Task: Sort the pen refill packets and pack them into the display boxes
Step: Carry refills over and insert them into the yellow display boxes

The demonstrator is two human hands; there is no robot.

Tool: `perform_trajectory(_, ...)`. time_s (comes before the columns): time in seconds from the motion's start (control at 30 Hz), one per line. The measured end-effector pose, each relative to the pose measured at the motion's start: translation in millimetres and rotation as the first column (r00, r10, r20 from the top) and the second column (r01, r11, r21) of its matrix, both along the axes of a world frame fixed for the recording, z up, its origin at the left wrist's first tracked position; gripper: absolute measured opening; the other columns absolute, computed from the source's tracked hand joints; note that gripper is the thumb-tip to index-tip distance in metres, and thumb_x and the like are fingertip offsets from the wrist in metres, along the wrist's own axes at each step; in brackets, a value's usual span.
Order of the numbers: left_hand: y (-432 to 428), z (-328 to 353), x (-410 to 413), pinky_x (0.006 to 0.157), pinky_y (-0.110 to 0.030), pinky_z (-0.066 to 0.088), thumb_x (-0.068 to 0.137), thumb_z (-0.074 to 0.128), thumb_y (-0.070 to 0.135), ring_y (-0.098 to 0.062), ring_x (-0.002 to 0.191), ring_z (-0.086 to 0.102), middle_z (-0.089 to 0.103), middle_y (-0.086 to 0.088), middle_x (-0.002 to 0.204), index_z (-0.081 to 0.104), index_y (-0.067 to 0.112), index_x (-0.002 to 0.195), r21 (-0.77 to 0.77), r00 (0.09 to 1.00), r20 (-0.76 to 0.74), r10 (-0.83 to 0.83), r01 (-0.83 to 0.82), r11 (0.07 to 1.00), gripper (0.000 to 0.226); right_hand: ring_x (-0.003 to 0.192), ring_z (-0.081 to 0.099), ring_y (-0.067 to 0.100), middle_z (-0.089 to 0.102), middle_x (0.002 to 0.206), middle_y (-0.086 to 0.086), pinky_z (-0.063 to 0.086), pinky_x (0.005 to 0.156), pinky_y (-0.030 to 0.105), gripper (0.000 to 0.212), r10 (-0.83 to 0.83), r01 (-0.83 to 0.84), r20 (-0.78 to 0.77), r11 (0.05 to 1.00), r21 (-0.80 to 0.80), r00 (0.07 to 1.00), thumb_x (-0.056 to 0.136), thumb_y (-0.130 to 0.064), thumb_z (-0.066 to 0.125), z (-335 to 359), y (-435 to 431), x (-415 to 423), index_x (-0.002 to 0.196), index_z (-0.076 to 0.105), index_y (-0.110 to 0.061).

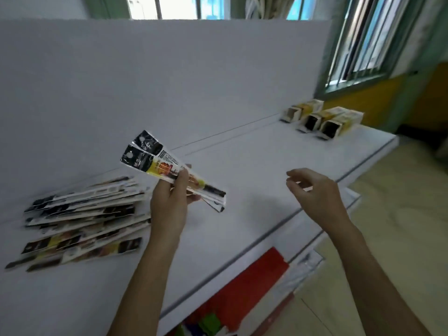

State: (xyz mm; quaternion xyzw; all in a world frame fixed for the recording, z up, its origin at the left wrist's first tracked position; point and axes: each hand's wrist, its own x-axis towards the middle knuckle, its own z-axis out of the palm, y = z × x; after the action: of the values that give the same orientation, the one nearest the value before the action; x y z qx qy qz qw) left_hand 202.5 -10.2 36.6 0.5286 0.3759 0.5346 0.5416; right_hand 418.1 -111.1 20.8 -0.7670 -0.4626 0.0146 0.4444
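My left hand [169,202] grips a small fanned bunch of pen refill packets [155,158], black, white and yellow, held above the white table [242,166]. A loose pile of several more packets [82,221] lies flat on the table to the left of that hand. My right hand [312,192] hovers over the table's right part with loosely curled fingers and holds nothing. Three yellow and white display boxes [322,120] lie on their sides at the far right corner, open ends facing me.
A tall white panel [157,81] stands along the table's back. The table's front edge [242,258] runs diagonally. Below it lie a red sheet [254,282] and coloured items on the floor. A barred window [363,44] is at the right.
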Motion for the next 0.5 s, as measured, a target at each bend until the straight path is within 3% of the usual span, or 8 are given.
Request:
perform_trajectory(0.1,-21,-3,74,0.063,-0.017,0.053,0.095,0.048,0.013,-0.01,0.083,0.064,0.065,0.002,0.095,0.061,0.018,0.092,-0.047,0.981,0.138,-0.134,0.142,0.989,0.015,0.074,0.059,0.003,0.065,0.085,-0.005,0.043,0.072,0.02,0.018,-0.1,0.1,-0.023,0.995,-0.011,0.995,0.085,-0.013,0.061,-3,-43,65,0.102,0.067,-0.014)
perform_trajectory(0.23,-56,-11,182,0.068,-0.02,0.055,0.093,0.05,0.012,-0.017,0.088,0.064,0.063,-0.007,0.096,0.06,0.009,0.094,-0.105,0.937,0.209,-0.281,0.307,0.946,0.01,0.075,0.058,0.004,0.065,0.089,-0.004,0.041,0.066,0.014,0.019,-0.244,0.244,-0.011,0.969,-0.042,0.97,0.087,-0.016,0.06,-8,-104,152,0.105,0.067,-0.016)
perform_trajectory(0.33,-83,-17,253,0.068,-0.021,0.055,0.092,0.054,0.014,-0.016,0.082,0.067,0.066,-0.009,0.09,0.061,0.007,0.089,-0.147,0.921,0.219,-0.32,0.356,0.923,0.01,0.076,0.059,0.01,0.065,0.087,-0.003,0.042,0.069,0.019,0.021,-0.336,0.335,-0.009,0.941,-0.049,0.942,0.086,-0.014,0.061,-10,-143,205,0.106,0.066,-0.014)
perform_trajectory(0.43,-102,-19,312,0.063,-0.019,0.054,0.092,0.054,0.014,-0.01,0.074,0.067,0.066,-0.008,0.087,0.06,0.001,0.096,-0.195,0.911,0.209,-0.356,0.396,0.897,0.014,0.072,0.059,0.008,0.064,0.084,-0.004,0.04,0.062,0.009,0.022,-0.391,0.391,0.016,0.917,-0.075,0.92,0.084,-0.012,0.062,-13,-169,247,0.105,0.066,-0.014)
perform_trajectory(0.5,-108,-20,349,0.058,-0.017,0.052,0.091,0.055,0.013,-0.009,0.069,0.066,0.067,-0.004,0.081,0.061,0.005,0.088,-0.212,0.901,0.2,-0.385,0.423,0.881,0.011,0.072,0.059,0.006,0.064,0.087,-0.006,0.04,0.062,0.009,0.023,-0.406,0.407,0.024,0.91,-0.085,0.914,0.083,-0.012,0.063,-15,-178,274,0.106,0.066,-0.014)
